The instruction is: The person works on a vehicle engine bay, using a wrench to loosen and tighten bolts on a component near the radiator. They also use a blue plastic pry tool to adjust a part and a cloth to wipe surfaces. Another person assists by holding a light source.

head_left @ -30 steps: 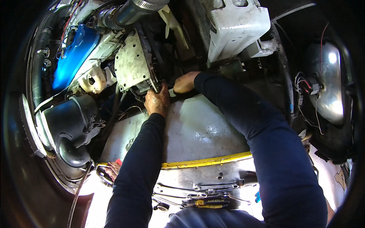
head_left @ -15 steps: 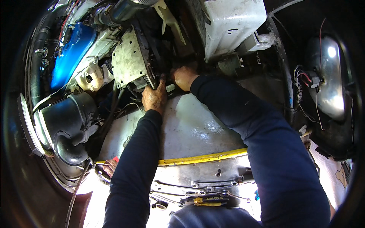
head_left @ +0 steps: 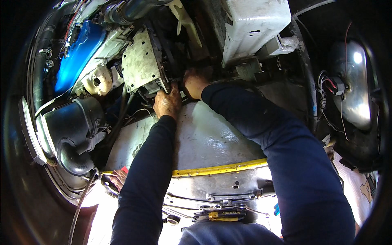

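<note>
Deep in an engine bay, my left hand (head_left: 167, 102) is closed at the lower corner of a pale metal plate (head_left: 141, 61) with bolt holes. Its fingertips go in behind the plate's edge, so whatever they grip is hidden. Just to the right, my right hand (head_left: 195, 83) is curled and reaches into the dark gap beneath a fan blade (head_left: 185, 22). Shadow covers its fingers and anything in them. Both dark blue sleeves stretch over a grey sloping panel (head_left: 212, 126) with a yellow front edge (head_left: 220, 167).
To the left are a blue engine cover (head_left: 79, 57) and a black air-intake housing (head_left: 73, 122). A white metal box (head_left: 257, 24) hangs at upper right, a shiny tank (head_left: 355, 85) beyond it. Wrenches (head_left: 192, 202) and yellow-black pliers (head_left: 226, 215) lie near me. Another person's hand (head_left: 119, 178) rests at the panel's left edge.
My right hand has turned slightly and sunk deeper into shadow. My left hand has barely shifted at the plate's corner. The whole view has moved a little.
</note>
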{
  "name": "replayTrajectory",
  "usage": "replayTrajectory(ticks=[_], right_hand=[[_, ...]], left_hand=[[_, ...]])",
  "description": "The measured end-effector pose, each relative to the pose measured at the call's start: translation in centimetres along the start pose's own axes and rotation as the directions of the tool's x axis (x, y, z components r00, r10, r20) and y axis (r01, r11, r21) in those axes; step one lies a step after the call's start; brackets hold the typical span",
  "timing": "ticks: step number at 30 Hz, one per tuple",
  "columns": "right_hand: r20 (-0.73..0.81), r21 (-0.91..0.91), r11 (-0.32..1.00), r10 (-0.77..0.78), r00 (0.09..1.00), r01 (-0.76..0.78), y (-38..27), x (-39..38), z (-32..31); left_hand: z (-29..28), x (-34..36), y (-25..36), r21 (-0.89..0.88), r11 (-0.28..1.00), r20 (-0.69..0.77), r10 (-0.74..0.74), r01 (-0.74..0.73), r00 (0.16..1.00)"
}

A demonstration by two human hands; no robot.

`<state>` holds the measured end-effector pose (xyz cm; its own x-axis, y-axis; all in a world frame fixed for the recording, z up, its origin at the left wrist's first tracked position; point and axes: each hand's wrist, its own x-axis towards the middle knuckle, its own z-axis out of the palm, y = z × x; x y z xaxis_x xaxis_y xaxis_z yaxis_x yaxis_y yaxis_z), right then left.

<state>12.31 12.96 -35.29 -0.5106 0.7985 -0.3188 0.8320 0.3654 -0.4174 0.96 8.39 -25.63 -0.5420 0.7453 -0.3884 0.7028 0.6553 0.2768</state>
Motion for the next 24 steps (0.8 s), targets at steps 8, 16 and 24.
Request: replayTrajectory(ticks=[8,16,24], right_hand=[[0.112,0.132,0.991,-0.017,0.994,0.002,3.3,1.5,1.4],[-0.029,0.083,0.970,-0.227,0.973,0.229,4.3,2.2,3.4],[0.324,0.146,0.960,-0.275,0.905,0.239,2.2,-0.6,1.1]], left_hand=[[0.0,0.0,0.1,0.012,1.000,0.011,-0.003,0.003,1.000],[-0.4,-0.1,0.4,0.024,0.999,0.051,-0.035,0.034,0.998],[0.1,0.1,0.1,0.049,0.998,0.020,0.023,-0.024,1.000]])
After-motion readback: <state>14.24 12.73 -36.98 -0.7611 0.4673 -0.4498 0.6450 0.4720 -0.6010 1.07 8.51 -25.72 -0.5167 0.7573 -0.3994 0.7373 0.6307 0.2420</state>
